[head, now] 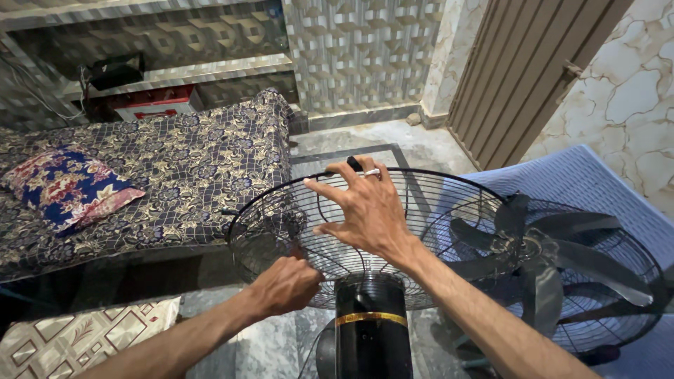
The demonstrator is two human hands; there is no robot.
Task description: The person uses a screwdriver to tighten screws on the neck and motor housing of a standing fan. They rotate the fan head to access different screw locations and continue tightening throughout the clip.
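Right hand: my right hand [368,210] lies spread wide over the upper part of the rear fan guard [281,231], fingers splayed across the wires, with a small dark-tipped tool [354,164] poking up by the fingertips at the top rim. There is a pale ring on one finger.
Left hand: my left hand [284,284] is curled in a narrow grip at the lower rim of the same guard; what it pinches I cannot tell, as the knuckles cover it.
Fan guard: a round black wire cage, standing upright on the black motor housing [371,326], which carries a gold band. It sits between me and the bed.
Second grille: the front grille with the grey blades [554,267] leans on the blue-covered surface [590,182] at the right, just beside the guard and overlapping its right edge.
Doing it well: I judge the spread hand should keep the cage from turning while the lower hand works at the rim; pressure belongs on the rim ring, not on the thin wires, which would bend.
Surroundings: a bed with a patterned cover [175,175] along the left, a floral pillow [67,186] near its left end, a cushion [77,340] in the bottom left corner.
Hard to make out: the fastening under the left hand, the fan's base, cut off at the bottom edge, and the tool's lower half behind my fingers.
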